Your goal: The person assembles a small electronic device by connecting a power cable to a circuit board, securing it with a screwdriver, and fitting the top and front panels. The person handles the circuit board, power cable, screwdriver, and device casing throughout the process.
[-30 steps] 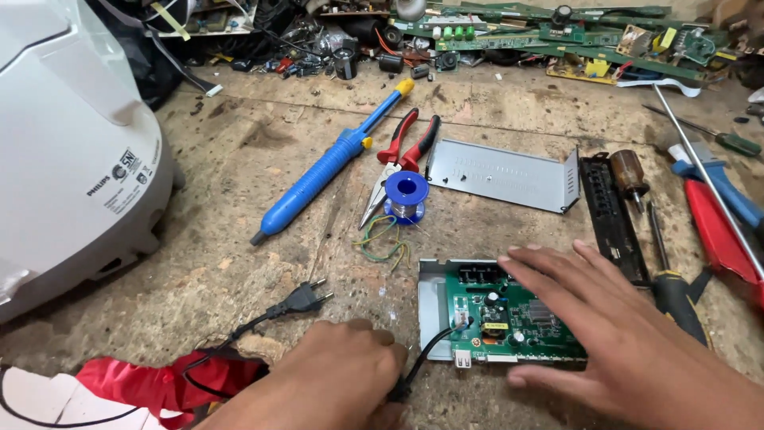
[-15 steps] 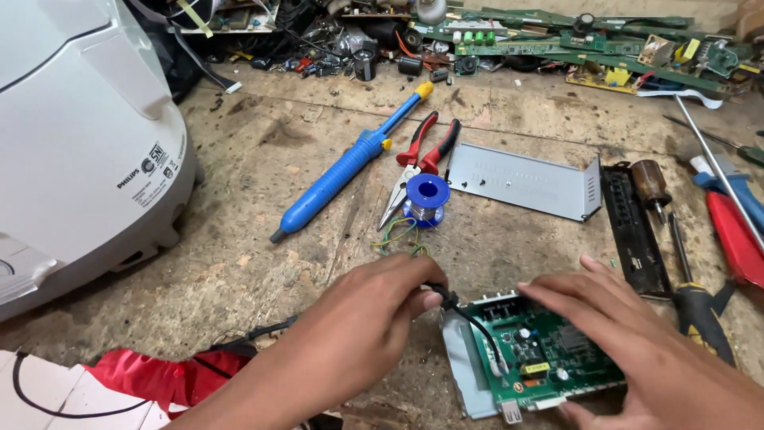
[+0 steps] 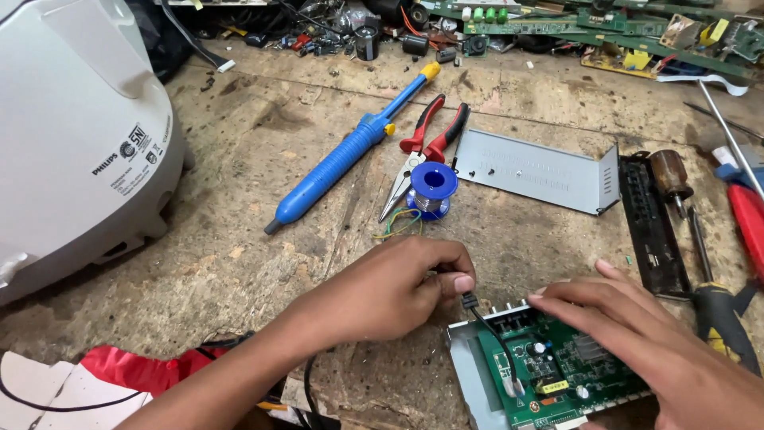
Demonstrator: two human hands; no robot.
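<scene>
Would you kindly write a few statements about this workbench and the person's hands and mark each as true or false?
1. The left hand pinches the black cable near the green circuit board. True.
2. The right hand holds the blue solder pump. False: it rests on the circuit board; the pump lies untouched on the bench.
3. The blue solder spool stands beside the red-handled pliers. True.
4. The grey metal cover is fitted over the circuit board. False: it lies apart, further back on the bench.
5. The white appliance stands at the right. False: it is at the left.
</scene>
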